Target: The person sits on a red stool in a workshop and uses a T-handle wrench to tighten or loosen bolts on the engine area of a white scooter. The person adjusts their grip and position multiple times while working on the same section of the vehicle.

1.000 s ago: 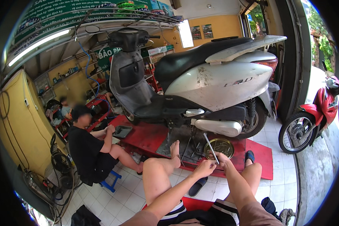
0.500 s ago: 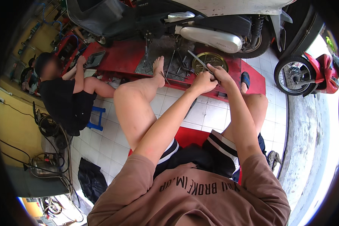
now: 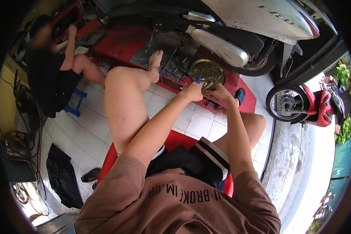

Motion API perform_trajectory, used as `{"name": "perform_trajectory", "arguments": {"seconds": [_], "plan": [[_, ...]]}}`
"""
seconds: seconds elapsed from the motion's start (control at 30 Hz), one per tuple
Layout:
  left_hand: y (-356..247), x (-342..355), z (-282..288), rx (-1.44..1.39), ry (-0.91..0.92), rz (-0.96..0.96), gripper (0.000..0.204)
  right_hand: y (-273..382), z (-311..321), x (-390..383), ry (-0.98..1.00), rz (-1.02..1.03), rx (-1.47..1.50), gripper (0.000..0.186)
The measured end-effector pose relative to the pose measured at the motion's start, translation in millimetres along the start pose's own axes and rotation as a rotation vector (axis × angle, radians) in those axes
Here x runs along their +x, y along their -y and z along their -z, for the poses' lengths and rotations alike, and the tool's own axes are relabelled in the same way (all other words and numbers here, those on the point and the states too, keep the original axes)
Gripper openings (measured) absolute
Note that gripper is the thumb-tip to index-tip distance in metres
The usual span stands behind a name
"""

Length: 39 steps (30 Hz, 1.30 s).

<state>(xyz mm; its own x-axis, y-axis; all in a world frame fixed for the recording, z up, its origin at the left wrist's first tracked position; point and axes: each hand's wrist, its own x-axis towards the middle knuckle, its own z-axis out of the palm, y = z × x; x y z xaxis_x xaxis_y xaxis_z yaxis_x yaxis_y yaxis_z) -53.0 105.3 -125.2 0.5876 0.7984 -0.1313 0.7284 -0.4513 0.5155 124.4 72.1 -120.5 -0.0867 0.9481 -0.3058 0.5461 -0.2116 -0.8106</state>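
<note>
My left hand (image 3: 192, 92) is closed around a slim tool with blue (image 3: 198, 80) at its top, just short of a round brass-coloured tray (image 3: 197, 65). My right hand (image 3: 218, 93) is blurred, fingers curled at the tray's near side; what it holds, if anything, is hard to make out. Loose metal bits lie in the tray, which rests on the red lift platform (image 3: 247, 91). Long metal tools (image 3: 174, 58) lie to its left. Above stands a silver and black scooter (image 3: 218, 43). My bare left foot (image 3: 155, 62) is propped on the platform's edge.
At upper left a person (image 3: 45, 74) in black sits on a blue stool (image 3: 76, 101), hands raised near a grey tray (image 3: 90, 38). Hoses and equipment (image 3: 15, 144) line the left. A black cloth (image 3: 62, 175) lies on the tiles (image 3: 85, 132). A red motorbike (image 3: 319, 107) stands at right.
The long metal bar held upright between both hands has left that position. My hands have moved down toward my side of the tray and slightly apart; a blue piece now shows in my left.
</note>
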Motion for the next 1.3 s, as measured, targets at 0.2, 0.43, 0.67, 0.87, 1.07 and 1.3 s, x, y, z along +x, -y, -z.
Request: {"name": "perform_trajectory", "arguments": {"seconds": [0.2, 0.43, 0.67, 0.87, 1.07, 1.3], "plan": [[3.1, 6.2, -22.1, 0.124, -0.212, -0.065, 0.021, 3.7, 8.0, 4.2, -0.209, 0.232, -0.382, 0.021], [11.9, 16.8, -39.3, -0.208, -0.264, 0.041, 0.027, 54.0, 0.2, -4.0, -0.303, 0.428, -0.856, 0.020], [11.0, 6.6, -33.7, -0.367, -0.330, 0.119, 0.026, 72.7, -12.8, -15.9, -0.369, 0.675, -0.887, 0.017], [-4.2, -3.9, -29.6, -0.474, -0.476, 0.191, 0.024, 69.2, -5.1, -19.7, -0.789, 0.733, -0.644, 0.026], [-26.9, -5.0, -30.5, -0.532, -0.671, 0.211, 0.039, -2.4, 28.0, -12.4, -0.686, 0.058, 0.043, 0.025], [-28.6, -14.7, -39.4, -0.546, -0.702, 0.141, 0.034, 1.3, -22.7, 11.9, -0.187, -0.068, 0.783, 0.024]]}}
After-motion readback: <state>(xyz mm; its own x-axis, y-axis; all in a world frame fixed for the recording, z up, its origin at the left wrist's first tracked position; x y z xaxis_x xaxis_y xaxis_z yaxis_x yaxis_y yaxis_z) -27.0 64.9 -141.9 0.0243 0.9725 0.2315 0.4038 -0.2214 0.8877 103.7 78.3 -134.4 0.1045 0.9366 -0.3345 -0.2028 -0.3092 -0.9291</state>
